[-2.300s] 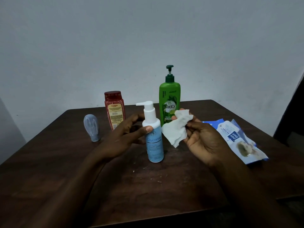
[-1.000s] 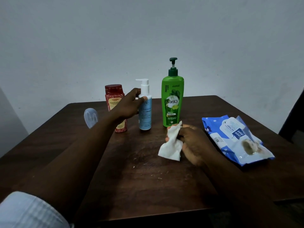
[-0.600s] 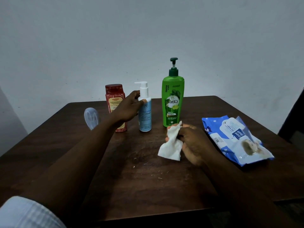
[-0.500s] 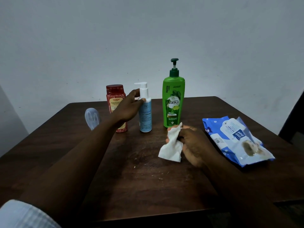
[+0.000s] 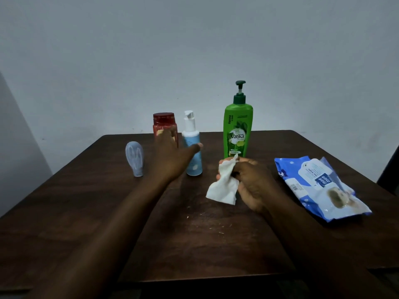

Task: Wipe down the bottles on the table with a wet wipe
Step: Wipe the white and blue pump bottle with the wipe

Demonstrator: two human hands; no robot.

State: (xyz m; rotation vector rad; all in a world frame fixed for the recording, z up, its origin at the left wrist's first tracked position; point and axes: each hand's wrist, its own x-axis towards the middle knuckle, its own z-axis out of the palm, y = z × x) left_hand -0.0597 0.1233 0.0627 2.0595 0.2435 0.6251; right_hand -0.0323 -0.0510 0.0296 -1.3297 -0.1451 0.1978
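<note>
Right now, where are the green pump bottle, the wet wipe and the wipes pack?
green pump bottle (image 5: 237, 137), head view, on the front label at mid-body
wet wipe (image 5: 223, 187), head view, on its loose lower part
wipes pack (image 5: 313, 173), head view, on the white flap on top

Showed a plain pale grey wall (image 5: 194, 50) behind a dark brown wooden table (image 5: 194, 244), dimly lit, with possibly a dark chair (image 5: 392, 169) at the right edge.

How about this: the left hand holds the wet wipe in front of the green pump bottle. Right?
No. The head view shows the right hand holding the wet wipe in front of the green pump bottle; the left hand is by the blue bottle.
</note>
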